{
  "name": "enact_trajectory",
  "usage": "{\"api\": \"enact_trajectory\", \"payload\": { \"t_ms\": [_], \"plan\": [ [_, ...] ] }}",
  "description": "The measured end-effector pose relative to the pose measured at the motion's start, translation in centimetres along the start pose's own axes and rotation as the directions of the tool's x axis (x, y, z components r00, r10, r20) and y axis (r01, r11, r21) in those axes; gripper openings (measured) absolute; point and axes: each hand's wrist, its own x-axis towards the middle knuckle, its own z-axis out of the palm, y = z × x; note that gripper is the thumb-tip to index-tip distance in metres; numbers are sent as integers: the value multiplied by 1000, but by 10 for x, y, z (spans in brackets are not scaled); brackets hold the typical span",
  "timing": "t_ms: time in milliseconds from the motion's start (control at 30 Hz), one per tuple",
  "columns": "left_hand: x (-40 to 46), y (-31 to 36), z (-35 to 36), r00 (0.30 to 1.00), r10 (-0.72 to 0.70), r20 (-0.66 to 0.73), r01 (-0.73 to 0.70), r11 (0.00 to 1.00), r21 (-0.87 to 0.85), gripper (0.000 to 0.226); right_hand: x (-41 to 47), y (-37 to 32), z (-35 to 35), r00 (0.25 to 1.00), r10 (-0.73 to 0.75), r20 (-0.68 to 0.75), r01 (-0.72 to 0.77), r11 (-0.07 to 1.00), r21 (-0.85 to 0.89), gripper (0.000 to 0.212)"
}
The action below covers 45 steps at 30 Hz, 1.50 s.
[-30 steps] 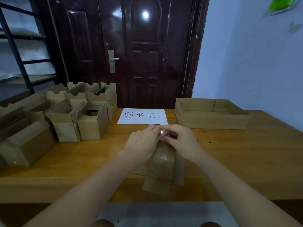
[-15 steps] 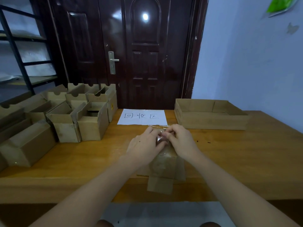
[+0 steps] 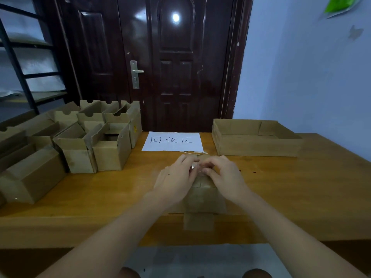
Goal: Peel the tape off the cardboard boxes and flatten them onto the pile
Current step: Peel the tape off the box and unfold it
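Note:
A small brown cardboard box lies on the wooden table near its front edge, one flap hanging over the edge. My left hand and my right hand rest on the box's far top, fingertips meeting. Between them they pinch a bit of clear tape that glints there. A loose strip of clear tape lies on the table just beyond the hands. The box's far end is hidden under the hands.
Several open cardboard boxes crowd the table's left side. A white paper sheet with handwritten characters lies at the back middle. A low cardboard tray sits back right. A dark door and a metal shelf stand behind.
Both hands have stayed together on the box top, working the tape with small finger movements. The box has shifted slightly under them.

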Motion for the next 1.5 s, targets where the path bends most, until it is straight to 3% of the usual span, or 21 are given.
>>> {"api": "enact_trajectory", "payload": {
  "t_ms": [167, 367, 533, 700, 833, 900, 1100, 1300, 1500],
  "plan": [
    [2, -5, 4, 997, -40, 68, 48, 991, -122, 26, 4, 8, 4, 1000, 19, 18, -19, 1000, -9, 9],
    [2, 2, 5, 998, -58, 39, 57, 998, 28, 31, 4, -4, -7, 992, 62, 113, -69, 996, 64, 29],
    [0, -1, 5, 999, 18, 41, -20, 999, 37, 35, 2, -2, -6, 992, 61, 106, -60, 998, -13, 5],
    [0, -5, 4, 995, 82, 51, -84, 995, 47, 29, 4, -2, -1, 989, 90, 114, -89, 996, -17, 18],
    [-3, -8, 3, 998, 56, 23, -57, 995, 79, 24, 2, -6, -1, 974, 74, 213, -101, 988, 116, 37],
    [-6, -11, 4, 996, 91, 5, -91, 990, 107, 23, 1, -6, -3, 970, 38, 241, -69, 990, 122, 30],
    [-9, -19, 2, 974, 220, -49, -205, 955, 213, 27, 3, -10, 2, 983, -2, 185, -24, 990, 139, 14],
    [-14, -24, -3, 953, 287, -92, -253, 928, 273, 31, -2, -10, 13, 991, -135, 14, 135, 988, -79, 20],
    [-14, -20, -3, 970, 205, -131, -183, 969, 164, 34, -1, -18, -2, 997, -1, 78, -9, 992, 128, 28]
  ]
}}
